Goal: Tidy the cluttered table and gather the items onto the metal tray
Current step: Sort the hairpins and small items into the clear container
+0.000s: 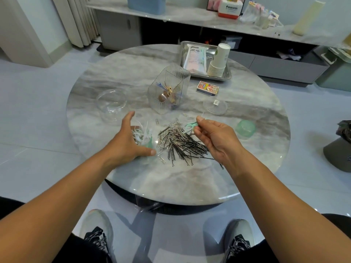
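Our left hand [131,143] wraps round a small green cup [147,142] of white picks. Our right hand [212,135] pinches a green pick [190,126] just above the pile of pins and clips [180,141]. The metal tray [227,74] sits far behind both hands

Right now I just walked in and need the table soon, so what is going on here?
A person is sorting clutter on the round marble table. The right hand pinches a green floss pick; the left hand cups a green container of white floss picks. Paper clips and bobby pins lie heaped between them. The metal tray holds paper cups and a packet.
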